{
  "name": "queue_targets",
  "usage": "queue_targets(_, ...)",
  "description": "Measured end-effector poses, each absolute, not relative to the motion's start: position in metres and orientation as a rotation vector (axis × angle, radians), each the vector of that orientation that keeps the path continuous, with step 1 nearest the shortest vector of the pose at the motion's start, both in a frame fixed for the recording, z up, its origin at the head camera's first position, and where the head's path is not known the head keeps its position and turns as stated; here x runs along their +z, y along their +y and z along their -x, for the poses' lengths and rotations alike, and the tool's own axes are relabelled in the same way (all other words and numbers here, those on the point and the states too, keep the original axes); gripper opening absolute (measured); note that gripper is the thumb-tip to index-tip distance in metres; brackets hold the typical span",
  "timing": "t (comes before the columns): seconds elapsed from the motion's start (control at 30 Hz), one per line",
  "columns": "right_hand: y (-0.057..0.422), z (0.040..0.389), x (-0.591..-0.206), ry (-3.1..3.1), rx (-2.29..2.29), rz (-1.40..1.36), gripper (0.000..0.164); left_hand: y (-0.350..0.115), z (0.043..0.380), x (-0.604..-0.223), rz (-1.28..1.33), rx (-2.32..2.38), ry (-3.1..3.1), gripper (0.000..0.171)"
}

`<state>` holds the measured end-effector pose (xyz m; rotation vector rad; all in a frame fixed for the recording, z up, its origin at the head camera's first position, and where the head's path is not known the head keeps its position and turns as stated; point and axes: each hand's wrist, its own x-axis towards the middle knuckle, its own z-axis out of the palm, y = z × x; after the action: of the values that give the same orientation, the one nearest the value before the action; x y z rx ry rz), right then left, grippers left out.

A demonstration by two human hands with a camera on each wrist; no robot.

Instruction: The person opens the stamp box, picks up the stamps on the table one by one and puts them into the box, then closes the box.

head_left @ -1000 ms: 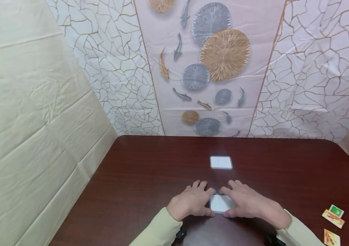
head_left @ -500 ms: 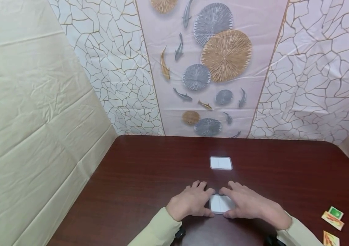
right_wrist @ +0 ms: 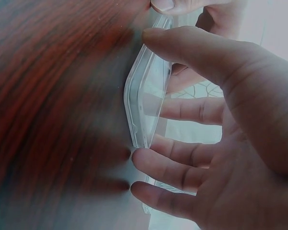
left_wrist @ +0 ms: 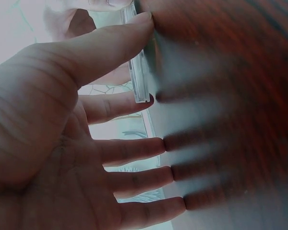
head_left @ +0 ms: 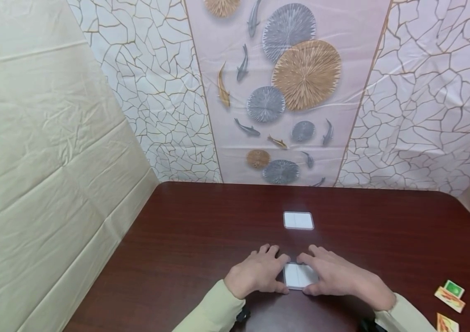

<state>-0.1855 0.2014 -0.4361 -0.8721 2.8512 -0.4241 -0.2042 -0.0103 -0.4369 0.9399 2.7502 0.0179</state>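
Note:
A flat, clear plastic case with a white inside lies on the table in front of me, its long sides running left to right. My left hand pinches its left end, thumb at the near edge and index finger at the far edge. At the other end my right hand does the same. In the left wrist view the case's clear edge shows between thumb and index finger, the other fingertips on the tabletop. From the right wrist, the clear case appears edge-on beside the thumb.
A second similar white case lies farther back on the dark red-brown table. At the right are a small green card, an orange-and-yellow card overlapping it, and another such card. A patterned cloth hangs behind.

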Motion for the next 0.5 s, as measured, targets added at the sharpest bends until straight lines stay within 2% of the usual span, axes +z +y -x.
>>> queue_targets(0.5,0.2024,0.1859,-0.4358,2.832,-0.426,0.877,0.057,-0.0095,0.2038,-0.4372,-0.947,-0.010,2.766,0.063)
